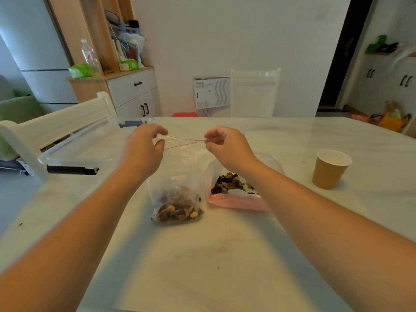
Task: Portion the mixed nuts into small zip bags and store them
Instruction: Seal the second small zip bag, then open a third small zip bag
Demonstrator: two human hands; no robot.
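A small clear zip bag [177, 176] with a red zip line stands on the table, a portion of mixed nuts [177, 212] in its bottom. My left hand [144, 149] pinches the left end of its top edge. My right hand [225, 145] pinches the right end, so the zip strip is stretched between them. Just to the right lies a larger bag with a pink edge [236, 202], holding more mixed nuts and a white scoop-like piece, partly hidden under my right forearm.
A brown paper cup [329, 168] stands at the right. A clear plastic storage box with black clips [74, 152] sits at the table's left edge. White chairs stand at the left [56, 124] and far side [253, 93]. A few crumbs dot the pale tabletop [202, 255].
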